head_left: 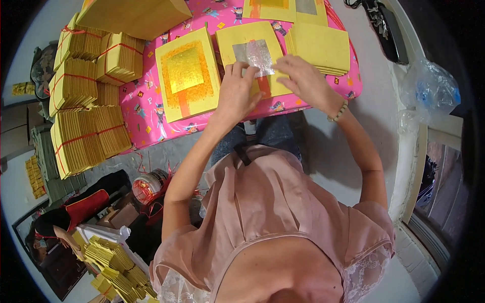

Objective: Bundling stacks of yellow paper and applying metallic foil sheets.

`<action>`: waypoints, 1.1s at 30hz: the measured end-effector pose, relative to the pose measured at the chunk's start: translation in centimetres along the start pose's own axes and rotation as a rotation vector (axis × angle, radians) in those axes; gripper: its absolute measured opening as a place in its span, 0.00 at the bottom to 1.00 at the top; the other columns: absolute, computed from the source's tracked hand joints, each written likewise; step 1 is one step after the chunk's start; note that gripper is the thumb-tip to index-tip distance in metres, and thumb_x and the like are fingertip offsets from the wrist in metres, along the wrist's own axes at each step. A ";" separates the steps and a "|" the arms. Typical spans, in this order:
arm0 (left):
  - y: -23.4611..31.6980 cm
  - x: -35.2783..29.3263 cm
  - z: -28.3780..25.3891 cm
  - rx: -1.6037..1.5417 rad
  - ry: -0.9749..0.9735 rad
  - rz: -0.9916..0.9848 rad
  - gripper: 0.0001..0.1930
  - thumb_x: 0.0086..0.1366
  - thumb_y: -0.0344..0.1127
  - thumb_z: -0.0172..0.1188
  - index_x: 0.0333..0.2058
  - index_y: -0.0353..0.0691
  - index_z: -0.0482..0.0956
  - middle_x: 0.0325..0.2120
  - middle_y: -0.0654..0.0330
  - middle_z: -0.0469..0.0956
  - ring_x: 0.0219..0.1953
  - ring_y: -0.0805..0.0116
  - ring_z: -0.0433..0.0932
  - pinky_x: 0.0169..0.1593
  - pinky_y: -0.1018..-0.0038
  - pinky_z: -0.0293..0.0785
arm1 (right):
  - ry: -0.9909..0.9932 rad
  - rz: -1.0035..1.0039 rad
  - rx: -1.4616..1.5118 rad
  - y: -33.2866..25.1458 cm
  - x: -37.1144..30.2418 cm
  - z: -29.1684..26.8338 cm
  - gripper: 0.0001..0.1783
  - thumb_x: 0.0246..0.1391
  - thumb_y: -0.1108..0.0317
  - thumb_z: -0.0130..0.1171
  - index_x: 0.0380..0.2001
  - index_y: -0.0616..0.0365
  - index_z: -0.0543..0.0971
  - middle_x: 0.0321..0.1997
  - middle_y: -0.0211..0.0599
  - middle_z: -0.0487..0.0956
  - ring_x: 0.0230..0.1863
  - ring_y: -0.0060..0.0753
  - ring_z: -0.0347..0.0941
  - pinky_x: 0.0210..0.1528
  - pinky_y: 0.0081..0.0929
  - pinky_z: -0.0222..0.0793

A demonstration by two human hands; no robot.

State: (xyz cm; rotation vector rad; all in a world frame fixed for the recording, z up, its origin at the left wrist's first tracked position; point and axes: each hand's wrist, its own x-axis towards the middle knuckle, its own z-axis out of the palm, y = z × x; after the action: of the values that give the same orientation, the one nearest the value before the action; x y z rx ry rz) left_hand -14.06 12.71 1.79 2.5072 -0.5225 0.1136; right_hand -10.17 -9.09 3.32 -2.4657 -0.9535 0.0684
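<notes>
A yellow paper stack (240, 34) lies before me on the table, with a silver foil square (250, 50) and an orange-red strip on its top sheet. My left hand (236, 91) rests at the foil's lower left edge, fingers bent and thumb apart. At the foil's right edge is my right hand (308, 83), fingers apart and reaching left across the paper. Neither hand visibly holds anything. Left of this stack lies another with a gold foil square (186, 70) on an orange patch. Plain yellow paper (323, 45) is stacked to the right, just beyond my right hand.
The table wears a pink patterned cover (144, 113). Yellow paper bundles (76, 136) tied with red string line its left end. More foil sheets (270, 9) lie at the far edge. A person (96, 202) is at the lower left, near heaped yellow bundles (113, 257). A clear plastic bag (429, 91) hangs right.
</notes>
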 end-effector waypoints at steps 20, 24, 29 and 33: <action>-2.3 -0.8 0.3 0.038 -0.190 0.045 0.12 0.52 0.39 0.68 0.31 0.39 0.79 0.29 0.55 0.75 0.37 0.53 0.76 0.40 0.61 0.74 | -0.090 -0.121 -0.077 1.9 -0.8 2.3 0.10 0.55 0.62 0.58 0.28 0.59 0.77 0.33 0.38 0.76 0.39 0.44 0.75 0.40 0.38 0.72; -2.6 -0.6 0.1 0.009 -0.192 0.055 0.12 0.53 0.40 0.67 0.33 0.40 0.80 0.28 0.54 0.74 0.36 0.52 0.76 0.39 0.60 0.73 | -0.083 -0.105 -0.076 2.0 -0.4 2.2 0.11 0.56 0.63 0.57 0.29 0.60 0.77 0.33 0.39 0.76 0.38 0.46 0.74 0.40 0.39 0.71; -2.5 -0.5 0.0 0.006 -0.202 0.041 0.12 0.53 0.39 0.67 0.34 0.40 0.80 0.28 0.54 0.74 0.36 0.52 0.76 0.39 0.59 0.73 | -0.077 -0.101 -0.068 2.1 -0.4 2.3 0.10 0.56 0.64 0.58 0.30 0.61 0.77 0.34 0.40 0.77 0.39 0.47 0.74 0.41 0.40 0.70; -2.5 -0.8 0.1 0.011 -0.183 0.055 0.11 0.53 0.39 0.67 0.32 0.39 0.80 0.28 0.54 0.75 0.36 0.52 0.76 0.39 0.60 0.73 | -0.092 -0.090 -0.064 1.9 -0.5 2.3 0.10 0.56 0.64 0.57 0.30 0.61 0.77 0.34 0.41 0.77 0.39 0.47 0.74 0.41 0.40 0.70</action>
State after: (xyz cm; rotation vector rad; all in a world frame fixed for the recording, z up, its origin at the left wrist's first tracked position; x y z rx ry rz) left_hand -13.82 14.82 0.25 2.5285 -0.6662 -0.0933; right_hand -9.83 -9.66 0.36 -2.4926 -1.1214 0.1233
